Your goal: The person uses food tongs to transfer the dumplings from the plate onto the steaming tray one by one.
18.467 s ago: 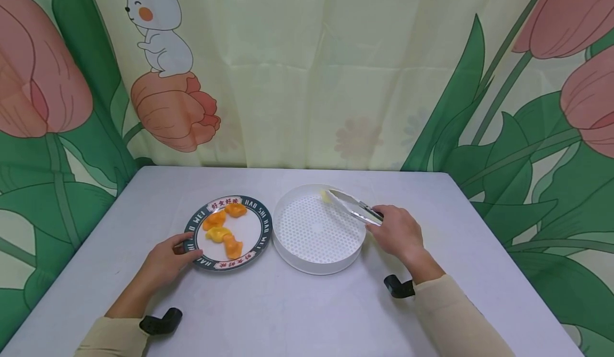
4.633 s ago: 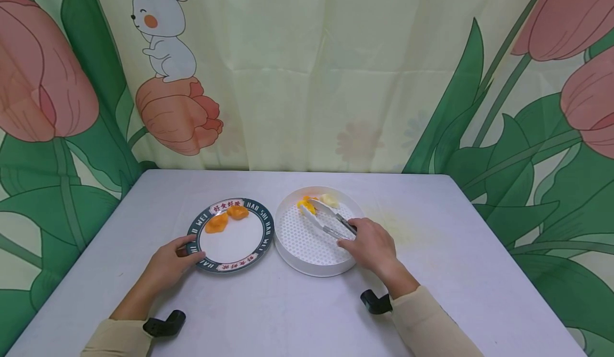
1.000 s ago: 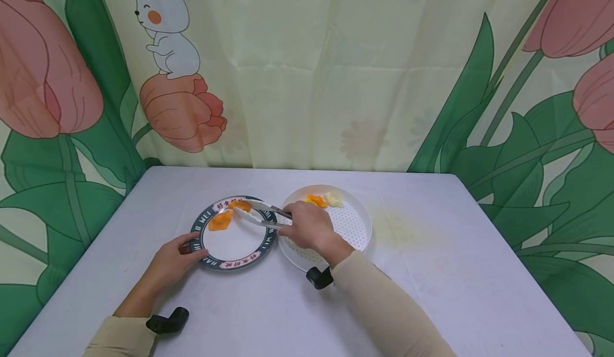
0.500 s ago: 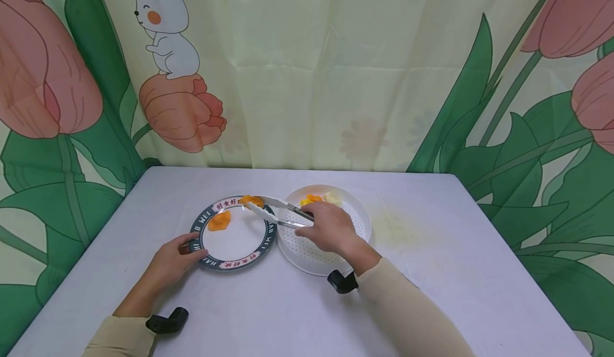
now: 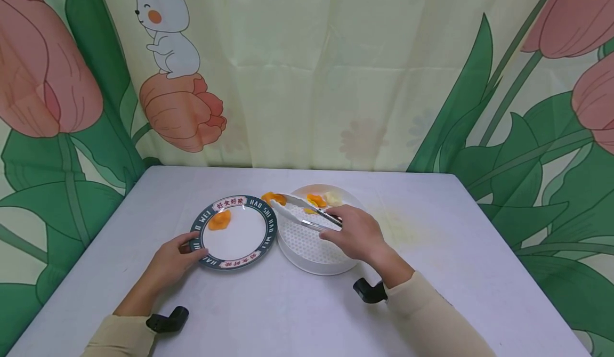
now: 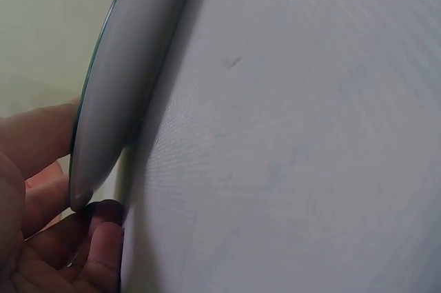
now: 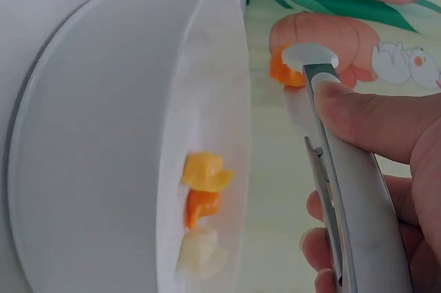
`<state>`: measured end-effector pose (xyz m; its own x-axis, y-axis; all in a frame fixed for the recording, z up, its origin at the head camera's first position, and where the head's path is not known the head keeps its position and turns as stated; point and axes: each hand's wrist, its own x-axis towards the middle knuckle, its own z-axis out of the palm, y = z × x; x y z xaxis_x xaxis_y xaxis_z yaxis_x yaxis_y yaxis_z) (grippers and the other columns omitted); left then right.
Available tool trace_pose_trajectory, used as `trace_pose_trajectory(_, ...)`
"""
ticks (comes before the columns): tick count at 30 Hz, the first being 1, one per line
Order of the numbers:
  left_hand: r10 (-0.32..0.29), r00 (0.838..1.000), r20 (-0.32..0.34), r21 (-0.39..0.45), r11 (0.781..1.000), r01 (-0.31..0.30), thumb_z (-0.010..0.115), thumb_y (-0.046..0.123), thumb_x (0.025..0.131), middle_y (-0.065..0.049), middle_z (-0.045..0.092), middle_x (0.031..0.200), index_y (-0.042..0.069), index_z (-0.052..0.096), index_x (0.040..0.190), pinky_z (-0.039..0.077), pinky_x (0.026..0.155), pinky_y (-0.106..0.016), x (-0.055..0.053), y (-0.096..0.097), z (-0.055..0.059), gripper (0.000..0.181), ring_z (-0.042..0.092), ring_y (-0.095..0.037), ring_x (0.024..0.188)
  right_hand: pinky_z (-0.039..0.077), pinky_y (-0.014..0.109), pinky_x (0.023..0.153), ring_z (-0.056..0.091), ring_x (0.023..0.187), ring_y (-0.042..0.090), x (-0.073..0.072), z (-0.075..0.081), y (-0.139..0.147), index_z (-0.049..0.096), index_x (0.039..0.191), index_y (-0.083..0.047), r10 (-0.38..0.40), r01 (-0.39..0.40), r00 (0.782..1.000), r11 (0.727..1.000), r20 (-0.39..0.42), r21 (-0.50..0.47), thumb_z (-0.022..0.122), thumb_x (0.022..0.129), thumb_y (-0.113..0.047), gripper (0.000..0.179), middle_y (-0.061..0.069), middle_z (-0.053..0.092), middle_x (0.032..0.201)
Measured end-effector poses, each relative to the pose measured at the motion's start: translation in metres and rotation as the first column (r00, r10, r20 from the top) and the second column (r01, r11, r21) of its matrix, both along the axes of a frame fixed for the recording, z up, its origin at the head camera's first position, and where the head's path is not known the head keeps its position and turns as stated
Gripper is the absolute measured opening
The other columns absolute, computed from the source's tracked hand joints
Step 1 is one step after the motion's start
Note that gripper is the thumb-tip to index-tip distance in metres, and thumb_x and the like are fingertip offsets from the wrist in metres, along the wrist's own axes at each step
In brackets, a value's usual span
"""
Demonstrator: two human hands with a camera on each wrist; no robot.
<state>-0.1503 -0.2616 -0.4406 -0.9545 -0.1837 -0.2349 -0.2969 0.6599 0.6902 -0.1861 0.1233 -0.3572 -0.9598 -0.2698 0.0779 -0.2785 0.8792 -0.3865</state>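
Note:
My left hand (image 5: 170,264) pinches the left rim of a white plate (image 5: 240,240) with a dark patterned border, thumb on top, fingers below. One orange dumpling-like piece (image 5: 219,220) lies on it. My right hand (image 5: 360,234) grips metal tongs (image 5: 312,225) with white tips, thumb along one arm in the right wrist view. Another orange dumpling-like piece (image 7: 279,72) is between the tips, raised over the gap where plate and tray meet. Inside the round white perforated tray (image 5: 307,267) sit a yellow piece (image 7: 207,172), an orange piece (image 7: 202,207) and a pale piece (image 7: 201,253).
Plate and tray stand side by side on a white-covered table (image 5: 268,314). A faint yellowish stain (image 5: 395,226) marks the cloth right of the tray. Behind the far edge hangs a printed curtain (image 5: 288,80) with tulips and a rabbit.
Over the frames, yellow and orange pieces went from plate to tray, beside the pale one. In the last second, the tongs lifted another orange piece off the plate and rightward. The left hand stayed put.

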Motion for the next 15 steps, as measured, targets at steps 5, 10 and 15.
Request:
trace_pose_trajectory(5,-0.001,1.000,-0.004,-0.010,1.000,0.001,0.071,0.035,0.093,-0.033,0.048,0.133,-0.002,0.039,0.149,0.046,0.100,-0.055,0.001,0.001,0.001,0.074,0.046,-0.045,0.119,0.049,0.037,0.074,0.060,0.097,0.023,0.003,-0.003,0.011,0.067,0.132,-0.013,-0.024,0.024,1.000,1.000,-0.007,0.001,0.079,0.084,-0.039,0.056,0.009,0.066,0.125)
trace_pose_trajectory(10,-0.005,1.000,-0.008,-0.009,1.000,0.005,0.071,0.035,0.093,-0.033,0.049,0.133,-0.002,0.039,0.150,0.047,0.100,-0.056,0.001,0.000,0.000,0.074,0.047,-0.045,0.118,0.047,0.035,0.070,0.058,0.091,0.022,0.005,-0.008,0.022,0.067,0.132,-0.013,-0.058,0.058,0.998,0.998,0.002,0.005,0.079,0.083,-0.038,0.057,0.008,0.067,0.120)
trace_pose_trajectory(15,-0.007,1.000,-0.013,-0.009,1.000,0.007,0.071,0.035,0.093,-0.033,0.049,0.132,-0.002,0.040,0.149,0.047,0.099,-0.056,0.001,0.000,-0.001,0.074,0.047,-0.044,0.117,0.047,0.035,0.069,0.058,0.090,0.022,0.005,-0.013,0.031,0.067,0.130,-0.011,-0.083,0.083,0.997,0.997,0.008,0.008,0.079,0.083,-0.037,0.055,0.009,0.067,0.119)
